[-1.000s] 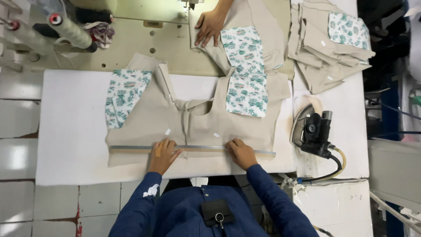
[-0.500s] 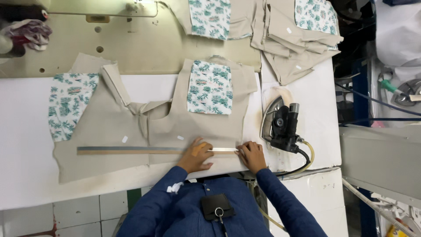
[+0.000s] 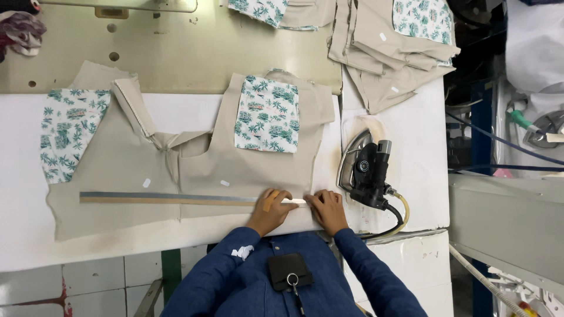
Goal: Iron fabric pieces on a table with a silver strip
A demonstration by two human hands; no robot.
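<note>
Two hands are down at the near edge of the white padded table (image 3: 35, 235), both working the right end of a long flat ruler (image 3: 170, 199). It's a thin straight strip, looks metal-grey along the top and tan along the bottom, lying across the lower part of a beige garment piece (image 3: 194, 176). That fabric looks like plain woven cotton, matte, spread pretty flat, with a collar strip folded over near the upper left. It's got two pockets in a white print with teal palm trees, the right pocket (image 3: 267, 114) a neat rectangle, the left pocket (image 3: 67, 132) hanging off toward the table's left side.

Left hand (image 3: 270, 208) lies palm down, fingers spread and pressing on the ruler's end. Right hand (image 3: 326, 208) sits just beside it at the cloth's right edge, fingers curled onto the hem; can't tell if it's pinching the fabric or just pressing. Both arms are in blue denim sleeves.

Just right of the hands, a black steam iron (image 3: 367, 167) rests on its side on the table, with its cord looping down. More beige pieces are stacked (image 3: 393, 58) behind it.
</note>
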